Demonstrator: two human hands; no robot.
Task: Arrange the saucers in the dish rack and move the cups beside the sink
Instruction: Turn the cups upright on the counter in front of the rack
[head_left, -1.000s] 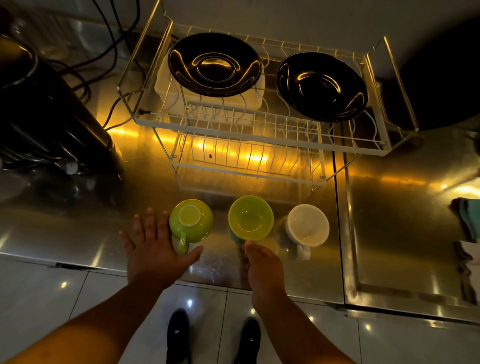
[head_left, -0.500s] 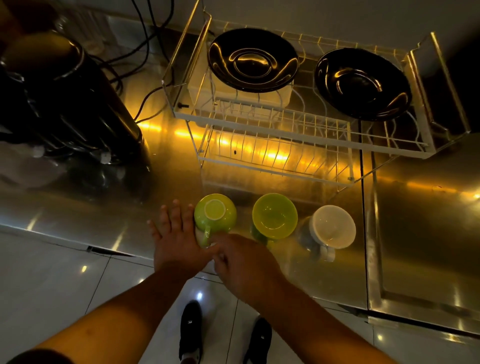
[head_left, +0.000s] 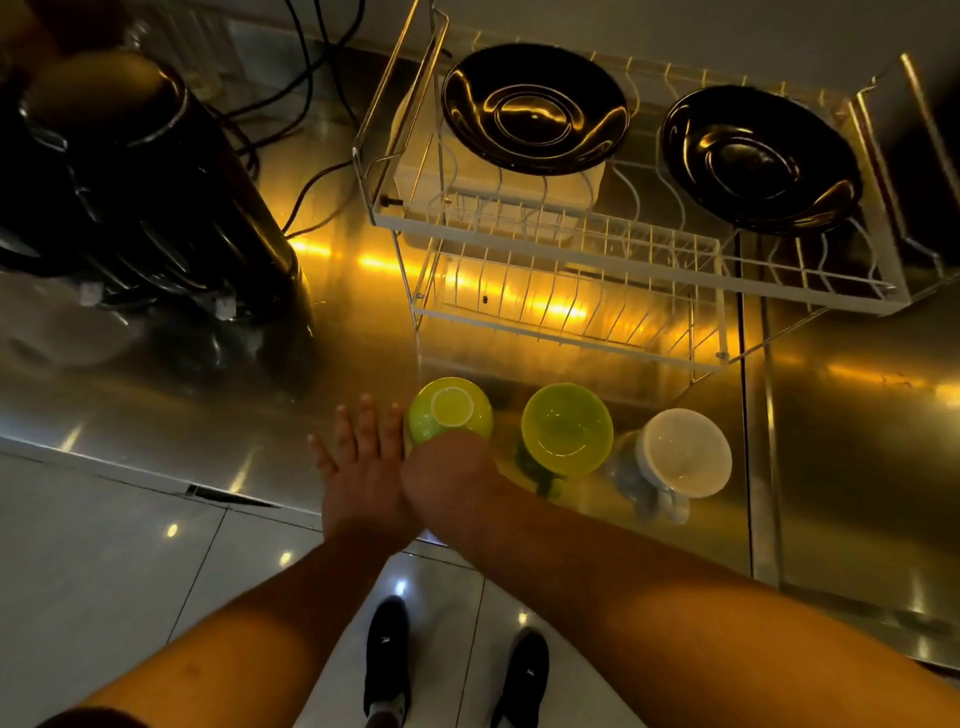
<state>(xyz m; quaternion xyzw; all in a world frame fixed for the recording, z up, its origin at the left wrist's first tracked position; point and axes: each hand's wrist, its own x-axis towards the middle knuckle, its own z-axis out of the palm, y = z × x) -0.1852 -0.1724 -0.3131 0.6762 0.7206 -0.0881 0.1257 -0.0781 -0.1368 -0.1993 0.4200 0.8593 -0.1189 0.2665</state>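
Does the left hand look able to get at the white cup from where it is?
Probably not directly: the left hand is beside the upturned green cup, with the right hand and yellow-green cup before the white cup.

Both forearms come in from the bottom of the view and angle toward each other, so the hands meet near the middle. Left hand (head_left: 363, 467) is flat, palm down, fingers (head_left: 345, 431) spread and pointing away. Right hand (head_left: 447, 478) sits just beside it, touching it along the edge, knuckles up and curled over; can't see its fingertips, so the grip is anyone's guess.
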